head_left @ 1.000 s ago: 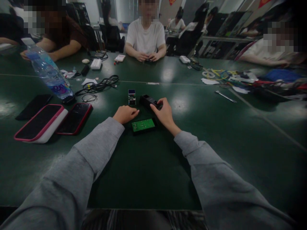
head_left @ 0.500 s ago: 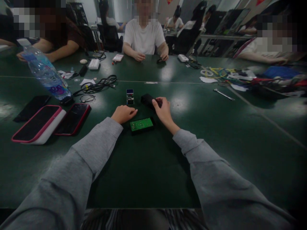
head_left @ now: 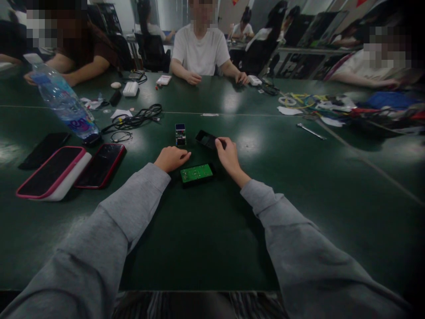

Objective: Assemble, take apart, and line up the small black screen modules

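The right hand (head_left: 228,156) is pinching the near end of a black plastic housing shell (head_left: 206,140), fingers closed on its edge, tipping it up off the green table (head_left: 332,186) with its hollow side showing. The left hand (head_left: 171,158) is lying loosely curled, knuckles up, gripping nothing, fingertips just beside a green circuit board (head_left: 196,172) that is sitting in a black tray half between the 2 hands.

That shell is looking light, stiff and smooth, so it is likely to slip under a pinch; the long side walls are looking like the safer hold. The board is looking rigid but fragile, best taken by its bare edges. The raised shell is showing empty; the tray half is carrying the board alone.

Just beyond the left hand, a small component block with a blue top (head_left: 180,134) is standing upright. Further left, 2 phones in red cases (head_left: 76,168) are lying side by side, with a water bottle (head_left: 63,99) and black cables (head_left: 137,117) behind. Out right, a wrench (head_left: 311,131) is lying alone. Across the table, a person in a white T-shirt (head_left: 201,48) is sitting.
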Available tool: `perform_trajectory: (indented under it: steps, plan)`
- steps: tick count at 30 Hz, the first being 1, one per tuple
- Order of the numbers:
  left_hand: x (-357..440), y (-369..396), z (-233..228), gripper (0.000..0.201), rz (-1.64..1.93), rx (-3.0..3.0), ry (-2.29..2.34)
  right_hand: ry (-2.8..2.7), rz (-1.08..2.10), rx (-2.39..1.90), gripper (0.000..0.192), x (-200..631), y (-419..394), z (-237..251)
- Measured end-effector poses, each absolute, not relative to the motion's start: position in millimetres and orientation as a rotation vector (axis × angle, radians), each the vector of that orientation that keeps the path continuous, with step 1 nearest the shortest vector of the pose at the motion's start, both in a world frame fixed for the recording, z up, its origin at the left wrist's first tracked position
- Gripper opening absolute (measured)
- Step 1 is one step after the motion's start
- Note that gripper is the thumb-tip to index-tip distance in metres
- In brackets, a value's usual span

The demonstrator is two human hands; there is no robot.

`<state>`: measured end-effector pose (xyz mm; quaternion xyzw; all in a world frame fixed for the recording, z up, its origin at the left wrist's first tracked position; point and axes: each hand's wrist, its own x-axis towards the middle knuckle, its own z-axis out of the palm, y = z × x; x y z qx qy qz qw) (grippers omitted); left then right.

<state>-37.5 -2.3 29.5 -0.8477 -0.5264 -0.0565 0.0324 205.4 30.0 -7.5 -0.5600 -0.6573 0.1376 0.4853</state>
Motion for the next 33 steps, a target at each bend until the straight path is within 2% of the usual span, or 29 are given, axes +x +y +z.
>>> perform_trajectory:
  steps: [13,20,27,30,33]
  plan:
    - [-38,-3,30,0.055,-0.176,-2.608,-1.63,-1.489,0.357,-1.42,0.049,208,35,-13]
    - [-38,-3,28,0.054,-0.186,-2.585,-1.624,-1.617,0.27,-1.376,0.06,210,30,-12]
    - [-38,-3,26,0.053,-0.213,-2.573,-1.644,-1.71,0.29,-1.366,0.05,215,23,-4]
    - [-38,-1,26,0.052,-0.218,-2.588,-1.625,-1.846,0.292,-1.378,0.053,235,-2,5]
    - [-39,0,25,0.052,-0.239,-2.601,-1.617,-1.919,0.276,-1.436,0.06,296,-52,12]
